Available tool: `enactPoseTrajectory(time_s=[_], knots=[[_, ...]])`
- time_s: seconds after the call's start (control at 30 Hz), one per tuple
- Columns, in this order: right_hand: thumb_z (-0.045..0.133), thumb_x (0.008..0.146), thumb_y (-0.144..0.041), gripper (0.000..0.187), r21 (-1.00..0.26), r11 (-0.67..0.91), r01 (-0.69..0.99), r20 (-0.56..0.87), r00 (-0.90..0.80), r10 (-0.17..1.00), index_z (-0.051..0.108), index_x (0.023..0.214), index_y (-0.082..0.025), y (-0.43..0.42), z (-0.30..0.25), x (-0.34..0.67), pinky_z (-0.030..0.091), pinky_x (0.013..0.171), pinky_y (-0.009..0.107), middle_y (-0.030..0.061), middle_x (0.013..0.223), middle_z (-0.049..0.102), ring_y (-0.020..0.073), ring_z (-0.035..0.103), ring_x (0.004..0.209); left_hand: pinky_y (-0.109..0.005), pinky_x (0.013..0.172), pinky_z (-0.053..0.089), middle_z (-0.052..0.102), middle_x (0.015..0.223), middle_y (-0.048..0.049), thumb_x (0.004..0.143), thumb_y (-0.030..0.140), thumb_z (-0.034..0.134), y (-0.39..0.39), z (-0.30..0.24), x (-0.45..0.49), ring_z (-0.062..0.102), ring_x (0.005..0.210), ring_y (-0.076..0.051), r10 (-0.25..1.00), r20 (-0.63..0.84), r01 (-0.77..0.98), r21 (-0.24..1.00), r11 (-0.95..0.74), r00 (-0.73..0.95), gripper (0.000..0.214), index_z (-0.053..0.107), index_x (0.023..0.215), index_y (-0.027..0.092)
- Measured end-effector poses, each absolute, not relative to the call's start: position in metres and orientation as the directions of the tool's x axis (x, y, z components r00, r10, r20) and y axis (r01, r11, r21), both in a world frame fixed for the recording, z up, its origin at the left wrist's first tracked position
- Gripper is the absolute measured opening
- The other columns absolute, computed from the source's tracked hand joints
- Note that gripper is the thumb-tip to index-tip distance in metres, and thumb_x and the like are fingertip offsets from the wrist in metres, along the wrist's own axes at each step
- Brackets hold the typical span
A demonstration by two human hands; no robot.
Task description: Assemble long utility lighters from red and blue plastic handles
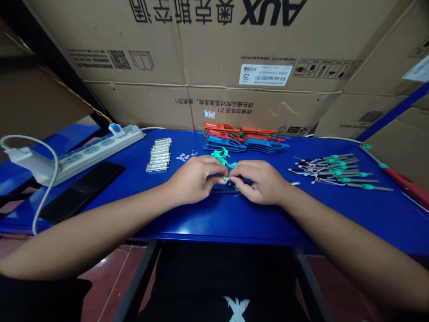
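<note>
Both hands meet at the middle of the worktop (208,219): the left hand (194,179) and the right hand (259,181) are curled narrow, fingertips pinched from either side on a small metal part (225,179). It sits just above a flat blue plastic piece (224,188) lying under the knuckles; whether the two touch I cannot tell.

The part looks very light, stiff and smooth, so probably slippery and easy to drop. A fingertip pinch close to its ends seems the only workable hold. Any thin wire on it would likely bend easily.

Just behind the hands lie loose green plastic bits (221,155), and beyond them a stack of red and blue plastic handles (241,136). A row of silver cylinders (159,154) lies to the left, well apart. A spread of thin green-sleeved probes (338,172) lies to the right, and their fine wires could snag a sweeping wrist. A power strip (90,150) and a black phone (83,188) lie toward the left edge. Open room lies toward the near edge, where both forearms cross it.
</note>
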State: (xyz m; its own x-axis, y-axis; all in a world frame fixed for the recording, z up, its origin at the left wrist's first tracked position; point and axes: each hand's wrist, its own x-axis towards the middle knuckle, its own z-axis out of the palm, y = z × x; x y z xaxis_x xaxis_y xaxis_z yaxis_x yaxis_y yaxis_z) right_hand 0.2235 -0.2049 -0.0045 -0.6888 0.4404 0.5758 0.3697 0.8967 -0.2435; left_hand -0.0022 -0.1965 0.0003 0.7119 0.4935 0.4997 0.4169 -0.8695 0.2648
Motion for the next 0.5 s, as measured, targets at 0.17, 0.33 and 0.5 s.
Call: enactPoseTrajectory(time_s=[0.17,0.33,0.5], knots=[[0.050,0.093,-0.016,0.013,-0.257,0.901,0.350,0.571,-0.697,0.433,0.062,0.089,-0.019,-0.206,-0.008,0.223,0.046,0.066,0.027,0.0044,0.079,0.068,0.0156,0.060,0.070,-0.031,0.077,0.054,0.074,0.091,-0.0054,0.090,0.013,0.055,-0.198,-0.001,-0.002,0.068,0.083,-0.019,0.512,0.476,0.439,0.264,-0.859,0.715,0.016,0.071,0.093,0.017],[0.050,0.094,-0.016,0.012,-0.251,0.901,0.354,0.570,-0.699,0.433,0.061,0.091,-0.019,-0.205,-0.006,0.224,0.047,0.068,0.027,0.0045,0.081,0.068,0.0156,0.060,0.072,-0.032,0.079,0.054,0.074,0.091,-0.0058,0.091,0.014,0.056,-0.196,0.001,-0.001,0.068,0.084,-0.019,0.493,0.479,0.426,0.250,-0.870,0.726,0.016,0.071,0.095,0.016],[0.048,0.096,-0.020,0.011,-0.210,0.919,0.333,0.550,-0.737,0.393,0.058,0.093,-0.020,-0.198,-0.001,0.231,0.047,0.071,0.029,0.0056,0.085,0.065,0.0165,0.057,0.076,-0.029,0.085,0.053,0.075,0.100,-0.0066,0.092,0.031,0.065,-0.186,0.016,-0.009,0.070,0.092,-0.018,0.483,0.423,0.351,0.354,-0.867,0.767,0.019,0.073,0.104,0.018]])
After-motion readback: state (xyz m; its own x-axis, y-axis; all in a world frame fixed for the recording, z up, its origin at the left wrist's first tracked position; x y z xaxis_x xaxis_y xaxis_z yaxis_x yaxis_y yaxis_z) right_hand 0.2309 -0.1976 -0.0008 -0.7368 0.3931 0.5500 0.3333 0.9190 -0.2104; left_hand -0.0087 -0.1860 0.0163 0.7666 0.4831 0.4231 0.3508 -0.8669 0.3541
